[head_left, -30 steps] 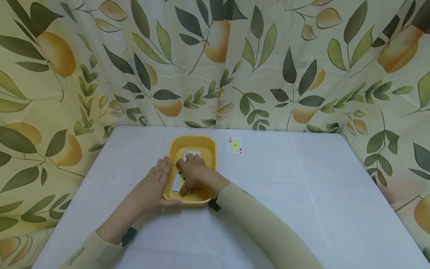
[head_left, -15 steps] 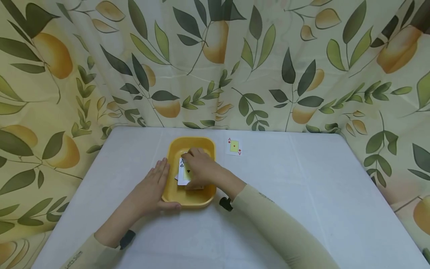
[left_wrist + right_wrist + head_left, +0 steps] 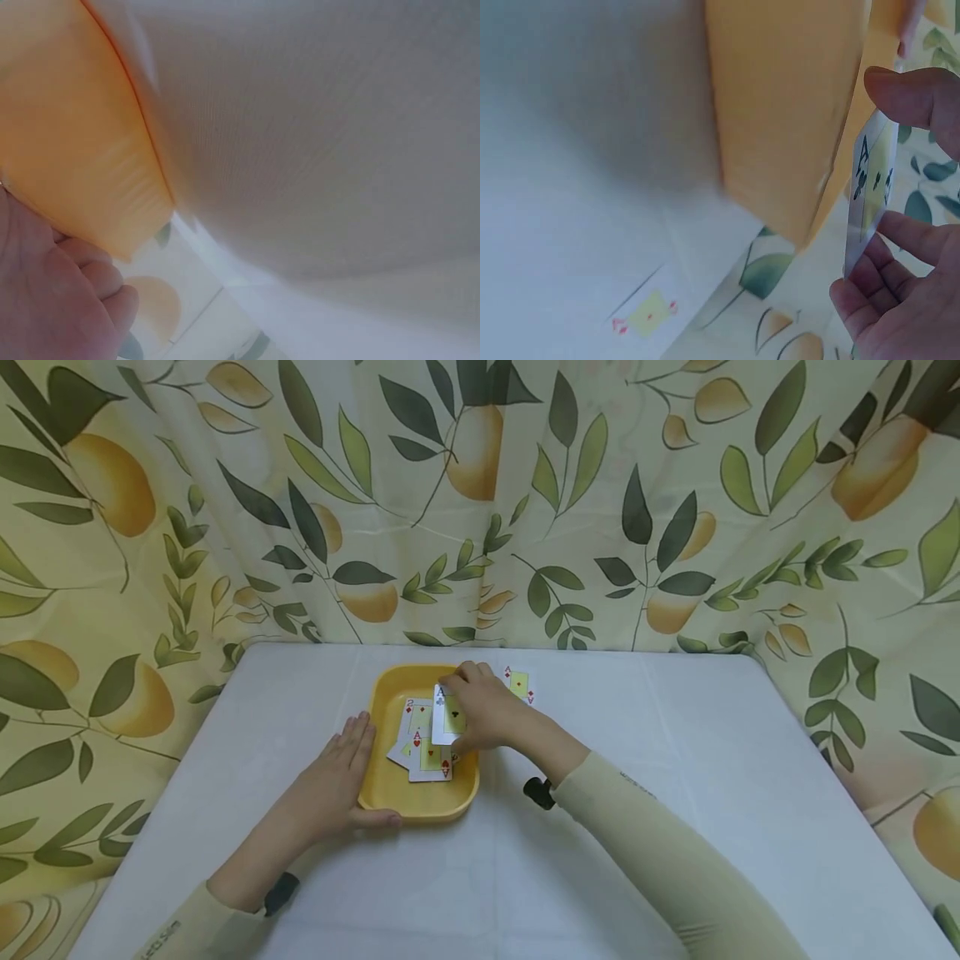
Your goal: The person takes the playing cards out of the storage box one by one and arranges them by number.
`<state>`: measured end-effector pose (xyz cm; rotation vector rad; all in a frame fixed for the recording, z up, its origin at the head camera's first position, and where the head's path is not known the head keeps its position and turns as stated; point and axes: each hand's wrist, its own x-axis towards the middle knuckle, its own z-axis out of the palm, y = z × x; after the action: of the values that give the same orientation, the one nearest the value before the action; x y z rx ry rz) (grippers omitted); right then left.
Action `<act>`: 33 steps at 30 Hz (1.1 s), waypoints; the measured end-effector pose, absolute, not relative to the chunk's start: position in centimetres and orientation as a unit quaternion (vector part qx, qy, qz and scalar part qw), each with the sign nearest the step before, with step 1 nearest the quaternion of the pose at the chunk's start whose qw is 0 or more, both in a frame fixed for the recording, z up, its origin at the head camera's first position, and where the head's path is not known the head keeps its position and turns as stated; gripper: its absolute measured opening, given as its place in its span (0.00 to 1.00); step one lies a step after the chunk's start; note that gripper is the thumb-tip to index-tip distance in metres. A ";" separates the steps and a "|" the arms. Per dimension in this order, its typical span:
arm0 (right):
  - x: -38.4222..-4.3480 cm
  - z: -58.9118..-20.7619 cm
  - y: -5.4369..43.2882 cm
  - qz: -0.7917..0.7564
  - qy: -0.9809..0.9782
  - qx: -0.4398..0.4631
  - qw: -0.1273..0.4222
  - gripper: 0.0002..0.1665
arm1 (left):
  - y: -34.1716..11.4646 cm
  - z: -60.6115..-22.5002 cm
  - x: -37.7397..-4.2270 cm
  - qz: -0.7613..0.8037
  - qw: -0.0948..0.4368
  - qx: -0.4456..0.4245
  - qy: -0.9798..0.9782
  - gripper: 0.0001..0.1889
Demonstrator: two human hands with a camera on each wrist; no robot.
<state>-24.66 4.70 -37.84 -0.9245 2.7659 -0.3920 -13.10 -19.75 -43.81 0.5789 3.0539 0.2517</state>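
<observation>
My right hand (image 3: 489, 712) holds an ace of clubs playing card (image 3: 442, 720) between thumb and fingers, over the right side of a yellow tray (image 3: 382, 800). In the right wrist view, the held card (image 3: 868, 191) stands on edge between thumb and fingertips, level with the tray wall (image 3: 787, 97). Inside the tray an ace of hearts (image 3: 431, 762) overlaps a two of diamonds (image 3: 415, 717), and another card's corner sticks out at the left. My left hand (image 3: 336, 785) rests along the tray's left wall with fingers straight and thumb at the near corner.
On the white tabletop (image 3: 637, 777), right of the tray, lies an ace of diamonds (image 3: 519, 683), partly covered by my right hand in the head view. Behind the table's far edge hangs a fruit-and-leaf patterned cloth (image 3: 450, 527).
My right hand has lifted the ace of clubs off the other cards and moved it right, toward the tray's right rim. The ace of hearts now shows. The left hand stays at the tray.
</observation>
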 end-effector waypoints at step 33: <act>-28.5 -38.0 14.8 -0.119 0.962 -0.236 0.073 0.59 | -19.6 -43.6 -13.2 0.080 0.025 0.181 0.980 0.72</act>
<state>-28.46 14.79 -38.03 -0.7083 2.8890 -0.3579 -13.20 -19.59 -43.63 0.5585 3.0306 0.2472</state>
